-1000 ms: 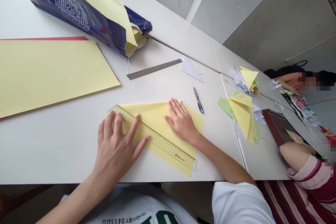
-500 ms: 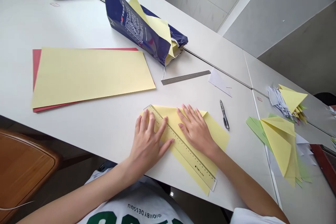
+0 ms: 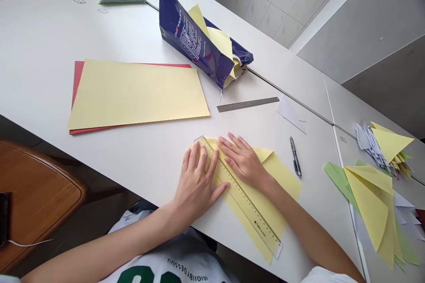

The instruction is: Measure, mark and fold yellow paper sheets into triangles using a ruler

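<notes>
A folded sheet of yellow paper (image 3: 255,235) lies on the white table (image 3: 142,159) near its front edge. A clear plastic ruler (image 3: 241,196) runs diagonally across it. My left hand (image 3: 197,181) presses down on the ruler's upper end with fingers spread. My right hand (image 3: 244,161) lies flat on the paper just to the right of the ruler. The hands nearly touch. The paper's upper part is partly hidden under my right hand and forearm.
A torn blue package (image 3: 199,40) holds yellow sheets. Yellow paper on a red sheet (image 3: 133,93) lies left. A steel ruler (image 3: 247,104), white paper triangle (image 3: 290,114) and pen (image 3: 295,157) lie ahead. Folded yellow and green papers (image 3: 368,203) lie right.
The view has swung left, so everything on the table sits further right in the picture. My hands remain on the ruler and paper, with no visible shift between them.
</notes>
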Motion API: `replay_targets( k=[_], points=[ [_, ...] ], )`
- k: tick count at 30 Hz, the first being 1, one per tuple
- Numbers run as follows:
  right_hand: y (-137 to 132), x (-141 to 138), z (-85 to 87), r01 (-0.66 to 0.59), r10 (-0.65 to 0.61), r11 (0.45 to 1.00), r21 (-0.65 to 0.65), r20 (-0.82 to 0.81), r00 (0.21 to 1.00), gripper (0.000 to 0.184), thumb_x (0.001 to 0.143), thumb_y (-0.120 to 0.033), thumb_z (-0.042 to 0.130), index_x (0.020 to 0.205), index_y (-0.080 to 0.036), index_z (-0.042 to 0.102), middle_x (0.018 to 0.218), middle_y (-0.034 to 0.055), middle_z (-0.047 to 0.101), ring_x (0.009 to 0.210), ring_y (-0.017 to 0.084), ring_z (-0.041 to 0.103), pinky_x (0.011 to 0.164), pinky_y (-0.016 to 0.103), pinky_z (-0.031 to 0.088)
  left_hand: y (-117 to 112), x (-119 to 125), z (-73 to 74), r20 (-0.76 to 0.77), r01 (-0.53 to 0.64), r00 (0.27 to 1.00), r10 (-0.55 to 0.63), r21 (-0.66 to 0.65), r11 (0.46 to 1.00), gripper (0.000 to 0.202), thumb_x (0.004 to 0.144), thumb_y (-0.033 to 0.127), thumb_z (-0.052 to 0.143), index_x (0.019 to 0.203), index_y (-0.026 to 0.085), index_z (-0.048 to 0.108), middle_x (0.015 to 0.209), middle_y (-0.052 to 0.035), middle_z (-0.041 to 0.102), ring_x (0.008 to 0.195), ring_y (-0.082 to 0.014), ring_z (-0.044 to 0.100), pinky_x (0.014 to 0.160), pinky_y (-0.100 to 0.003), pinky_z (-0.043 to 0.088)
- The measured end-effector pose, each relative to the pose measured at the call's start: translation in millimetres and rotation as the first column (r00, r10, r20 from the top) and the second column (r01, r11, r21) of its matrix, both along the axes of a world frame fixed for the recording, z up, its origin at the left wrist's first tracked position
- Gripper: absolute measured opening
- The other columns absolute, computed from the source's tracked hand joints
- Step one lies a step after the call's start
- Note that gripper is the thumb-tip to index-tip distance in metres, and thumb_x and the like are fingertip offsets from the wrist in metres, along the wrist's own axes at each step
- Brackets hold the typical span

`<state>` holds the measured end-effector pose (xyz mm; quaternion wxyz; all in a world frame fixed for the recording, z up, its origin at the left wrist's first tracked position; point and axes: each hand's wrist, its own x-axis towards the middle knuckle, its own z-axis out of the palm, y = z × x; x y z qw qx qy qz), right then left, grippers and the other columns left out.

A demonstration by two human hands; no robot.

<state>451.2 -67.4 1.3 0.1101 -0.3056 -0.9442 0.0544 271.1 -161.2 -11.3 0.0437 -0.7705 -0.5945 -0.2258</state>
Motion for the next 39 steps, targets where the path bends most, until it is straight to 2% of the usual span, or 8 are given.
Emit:
replay_targets(
  k=[10,18,22,26,31,39],
  points=[
    [0.0,-1.2,3.9,0.013,-0.012,1.000,-0.026,0.022,1.000,0.048,0.105,-0.033,0.029,0.152,-0.030,0.032,0.155,-0.0035,0.038,0.150,0.022,0.025,0.121,0.053,0.029,-1.1,1.2,0.8,-0.013,-0.009,1.000,0.008,-0.021,1.000,0.075,0.088,0.060,0.051,0.142,0.008,0.046,0.132,-0.0260,0.049,0.136,-0.0476,0.037,0.108,-0.060,0.037],
    [11.3,-34.3,16.0,0.007,-0.009,1.000,0.022,0.109,0.994,0.050,0.105,-0.043,0.022,0.147,-0.027,0.043,0.155,-0.0023,0.039,0.147,0.026,0.031,0.120,0.053,0.029,-1.5,1.5,2.2,-0.028,-0.017,0.999,0.016,-0.023,1.000,0.068,0.089,0.060,0.048,0.129,0.005,0.058,0.132,-0.0260,0.052,0.135,-0.0467,0.039,0.110,-0.059,0.037],
    [13.5,-42.2,19.0,0.002,-0.009,0.999,0.053,0.132,0.991,0.051,0.105,-0.045,0.022,0.145,-0.026,0.046,0.154,-0.0007,0.041,0.145,0.027,0.036,0.119,0.053,0.030,-0.8,2.0,1.9,-0.032,-0.017,0.999,0.017,-0.018,1.000,0.068,0.090,0.060,0.045,0.125,0.004,0.060,0.132,-0.0264,0.052,0.135,-0.0468,0.040,0.110,-0.059,0.038],
    [12.8,-38.3,14.5,0.009,-0.012,1.000,0.029,0.099,0.995,0.051,0.105,-0.044,0.022,0.147,-0.025,0.044,0.155,-0.0020,0.038,0.147,0.025,0.031,0.118,0.048,0.033,-1.0,2.1,0.6,-0.035,-0.017,0.999,0.016,-0.010,1.000,0.070,0.089,0.061,0.047,0.126,0.002,0.059,0.133,-0.0276,0.051,0.136,-0.0478,0.038,0.110,-0.060,0.037],
    [14.9,-29.9,5.2,-0.006,0.006,1.000,0.002,0.020,1.000,0.051,0.105,-0.040,0.023,0.147,-0.019,0.043,0.155,-0.0011,0.039,0.148,0.020,0.029,0.122,0.041,0.027,-1.9,2.0,-0.7,-0.038,-0.019,0.999,0.019,0.001,1.000,0.071,0.089,0.061,0.047,0.132,0.005,0.055,0.131,-0.0263,0.052,0.135,-0.0479,0.039,0.108,-0.060,0.038],
    [16.1,-29.5,4.1,-0.008,0.008,1.000,0.010,0.045,0.999,0.051,0.105,-0.042,0.021,0.148,-0.024,0.041,0.157,-0.0024,0.036,0.149,0.021,0.026,0.122,0.042,0.026,-0.5,1.4,0.1,-0.053,-0.001,0.999,0.001,-0.004,1.000,0.072,0.089,0.060,0.047,0.133,0.004,0.053,0.132,-0.0277,0.050,0.135,-0.0492,0.038,0.109,-0.060,0.037]
  ],
)
